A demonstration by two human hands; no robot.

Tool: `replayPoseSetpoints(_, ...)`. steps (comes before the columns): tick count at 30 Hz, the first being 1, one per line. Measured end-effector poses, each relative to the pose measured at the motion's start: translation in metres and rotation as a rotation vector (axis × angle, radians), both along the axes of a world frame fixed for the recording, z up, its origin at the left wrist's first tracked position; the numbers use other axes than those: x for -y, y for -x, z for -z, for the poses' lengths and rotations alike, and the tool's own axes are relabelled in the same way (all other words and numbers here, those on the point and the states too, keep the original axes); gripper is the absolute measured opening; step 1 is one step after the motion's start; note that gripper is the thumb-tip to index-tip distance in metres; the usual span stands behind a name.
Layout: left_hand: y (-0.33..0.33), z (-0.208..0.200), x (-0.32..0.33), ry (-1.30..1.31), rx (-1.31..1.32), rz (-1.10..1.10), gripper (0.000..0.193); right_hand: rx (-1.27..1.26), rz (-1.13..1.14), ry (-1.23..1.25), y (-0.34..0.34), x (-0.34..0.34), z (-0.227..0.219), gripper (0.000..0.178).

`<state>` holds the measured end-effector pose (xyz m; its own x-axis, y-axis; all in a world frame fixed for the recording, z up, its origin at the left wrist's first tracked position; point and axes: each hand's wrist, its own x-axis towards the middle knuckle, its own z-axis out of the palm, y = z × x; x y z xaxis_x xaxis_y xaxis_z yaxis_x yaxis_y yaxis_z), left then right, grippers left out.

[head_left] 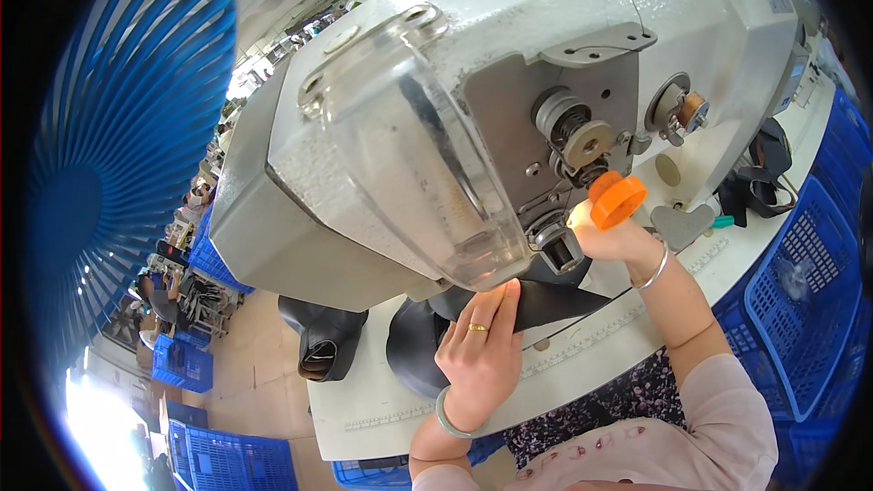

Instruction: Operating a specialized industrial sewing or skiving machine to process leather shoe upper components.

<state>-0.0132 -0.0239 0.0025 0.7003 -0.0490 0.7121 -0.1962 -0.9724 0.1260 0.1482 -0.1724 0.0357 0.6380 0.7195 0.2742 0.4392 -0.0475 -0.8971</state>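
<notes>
Below the clear guard [414, 164] of a white industrial sewing machine [346, 118], my left hand [482, 355] presses its fingers close together against a black leather-like piece [555, 303]. It seems to grip the piece, though the fingertips are partly covered by the guard. A ring and a pale bangle are on this hand. My right hand [605, 241] is on the far side of the needle area, beside an orange knob [617, 200]. That knob and the metal parts hide most of its fingers. More black material [414, 345] lies left of my left hand.
A large blue fan [82, 173] stands close on the left. Black shoe uppers [327, 336] sit at the table's left edge, with others [764, 173] on the right. Blue baskets [800, 300] line the right side. Ruler markings run along the white table [364, 427].
</notes>
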Motion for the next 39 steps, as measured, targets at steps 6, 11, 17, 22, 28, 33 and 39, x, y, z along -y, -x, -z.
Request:
replayPoseSetpoints(6,-0.007,0.005,-0.003,-0.059,0.115,-0.016,0.046,0.017,0.032,-0.019,0.001,-0.001,0.002,0.029)
replayPoseSetpoints(11,-0.006,0.004,-0.002,0.02,0.014,0.007,0.046,0.052,0.068,0.039,-0.003,-0.001,0.003,0.026)
replayPoseSetpoints(17,-0.01,0.011,0.004,-0.05,0.068,-0.077,0.046,0.061,0.085,0.057,-0.004,-0.003,0.004,0.027)
replayPoseSetpoints(22,-0.014,0.008,0.008,0.077,0.105,-0.015,0.042,0.059,-0.013,0.084,-0.008,0.001,0.002,0.028)
replayPoseSetpoints(28,-0.014,0.012,-0.028,0.565,-0.016,0.199,0.035,0.039,-0.015,0.026,-0.013,-0.001,0.012,0.027)
replayPoseSetpoints(33,-0.009,0.005,-0.021,0.251,-0.01,0.187,0.038,0.023,-0.013,-0.044,-0.016,-0.003,0.017,0.027)
replayPoseSetpoints(39,-0.009,0.001,-0.012,0.048,0.027,0.105,0.044,0.064,0.039,-0.094,-0.006,-0.001,0.002,0.033)
